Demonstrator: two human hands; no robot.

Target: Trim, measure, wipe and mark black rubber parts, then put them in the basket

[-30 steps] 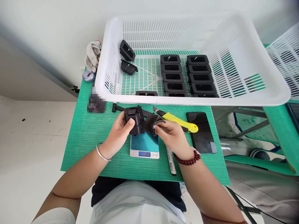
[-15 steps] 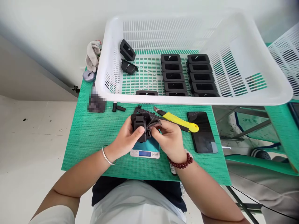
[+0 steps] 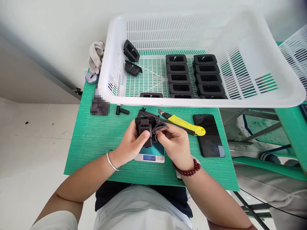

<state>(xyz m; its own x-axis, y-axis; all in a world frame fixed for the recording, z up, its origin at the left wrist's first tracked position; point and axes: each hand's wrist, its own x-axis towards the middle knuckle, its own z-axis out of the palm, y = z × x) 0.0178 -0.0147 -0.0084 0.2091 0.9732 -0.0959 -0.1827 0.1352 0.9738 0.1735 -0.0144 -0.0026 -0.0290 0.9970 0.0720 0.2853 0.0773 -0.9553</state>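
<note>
Gripping the black part (image 3: 144,127) in your left hand (image 3: 130,144) above the scale (image 3: 150,154), you pinch a dark cloth (image 3: 159,127) against it with your right hand (image 3: 174,143), wiping seemingly unfinished, finished parts (image 3: 192,77) rowed in the basket (image 3: 240,100).

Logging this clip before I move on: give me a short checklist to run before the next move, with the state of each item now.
1. Left hand grips black part: ok.
2. Right hand presses dark cloth on the part: ok.
3. Part above the scale, whether touching: cannot tell.
4. Scale display lit, reading legible: not ok.
5. Yellow knife lies apart from both hands: ok.
</note>
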